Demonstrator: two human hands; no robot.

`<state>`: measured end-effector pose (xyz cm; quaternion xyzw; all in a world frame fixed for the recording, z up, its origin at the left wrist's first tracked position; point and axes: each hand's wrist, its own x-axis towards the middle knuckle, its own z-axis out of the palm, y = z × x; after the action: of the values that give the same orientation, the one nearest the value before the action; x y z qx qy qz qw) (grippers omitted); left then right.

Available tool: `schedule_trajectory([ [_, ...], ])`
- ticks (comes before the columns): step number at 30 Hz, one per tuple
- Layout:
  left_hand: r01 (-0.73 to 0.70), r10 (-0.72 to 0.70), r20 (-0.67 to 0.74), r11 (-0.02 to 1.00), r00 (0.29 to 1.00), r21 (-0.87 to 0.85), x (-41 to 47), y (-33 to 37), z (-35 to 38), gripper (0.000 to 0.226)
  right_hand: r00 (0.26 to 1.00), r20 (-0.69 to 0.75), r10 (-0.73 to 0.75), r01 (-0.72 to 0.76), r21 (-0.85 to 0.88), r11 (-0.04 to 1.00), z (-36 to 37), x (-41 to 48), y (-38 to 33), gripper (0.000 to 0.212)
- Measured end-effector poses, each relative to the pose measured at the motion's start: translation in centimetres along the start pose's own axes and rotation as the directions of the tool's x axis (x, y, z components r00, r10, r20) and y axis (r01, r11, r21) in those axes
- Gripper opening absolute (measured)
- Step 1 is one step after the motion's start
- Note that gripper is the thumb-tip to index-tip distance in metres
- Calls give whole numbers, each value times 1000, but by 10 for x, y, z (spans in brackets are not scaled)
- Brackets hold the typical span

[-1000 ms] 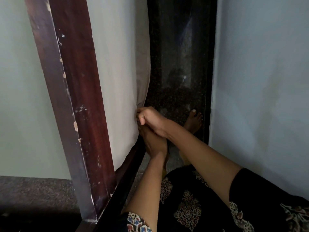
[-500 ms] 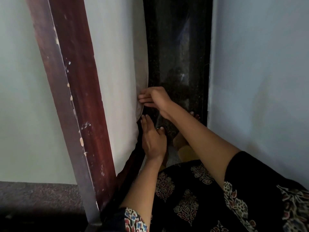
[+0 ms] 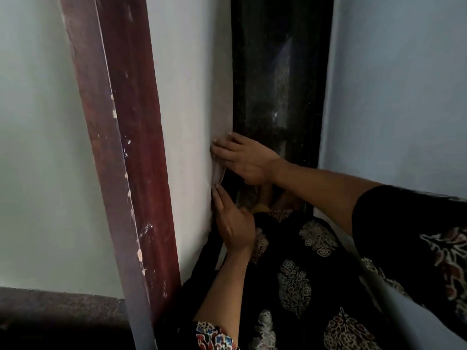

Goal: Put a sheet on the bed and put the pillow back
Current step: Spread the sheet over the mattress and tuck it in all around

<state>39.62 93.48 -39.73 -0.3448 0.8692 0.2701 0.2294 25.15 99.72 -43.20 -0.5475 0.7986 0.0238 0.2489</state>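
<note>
A white sheet [image 3: 194,109] covers the mattress, which fills the strip beside the dark red wooden bed frame [image 3: 131,147]. My right hand [image 3: 243,157] lies over the sheet's edge with its fingers stretched out, and a small fold of the sheet is pinched beneath it. Just below, my left hand [image 3: 235,223] presses its flat fingers against the same edge, where the sheet meets the dark bed rail. No pillow is in view.
A narrow dark floor gap [image 3: 278,84] runs between the bed and a pale blue wall [image 3: 404,84] on the right. My foot [image 3: 265,195] stands in that gap. A pale wall [image 3: 38,122] and dark floor [image 3: 50,311] lie left of the frame.
My right hand has moved up along the sheet's edge and gone from a fist to flat fingers. My left hand has followed it upward and now presses flat on the edge.
</note>
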Motion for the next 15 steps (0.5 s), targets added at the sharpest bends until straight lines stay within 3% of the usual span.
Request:
schedule_trajectory([
  [5, 63, -64, -29, 998, 998, -7, 19, 1, 3, 73, 992, 118, -48, 68, -174, 982, -10, 15, 6, 83],
  [7, 153, -153, 5, 988, 988, -12, 31, 14, 4, 73, 988, 156, 11, 30, -261, 965, -5, 21, -3, 72],
  [9, 324, -324, 7, 945, 946, -28, 46, 35, 7, 75, 996, -6, 88, -84, -354, 931, -4, 18, -8, 54],
  [11, 471, -470, 33, 881, 882, -48, 63, 50, 13, 75, 999, -49, 13, -30, -360, 933, 6, 19, -3, 50],
  [12, 504, -502, 53, 863, 863, -34, 69, 54, 15, 76, 1000, -17, 20, -24, -299, 954, 0, 16, 0, 43],
  [15, 535, -531, 82, 844, 844, -42, 73, 56, 16, 79, 975, -221, 9, -80, -314, 946, 14, 17, 8, 34],
])
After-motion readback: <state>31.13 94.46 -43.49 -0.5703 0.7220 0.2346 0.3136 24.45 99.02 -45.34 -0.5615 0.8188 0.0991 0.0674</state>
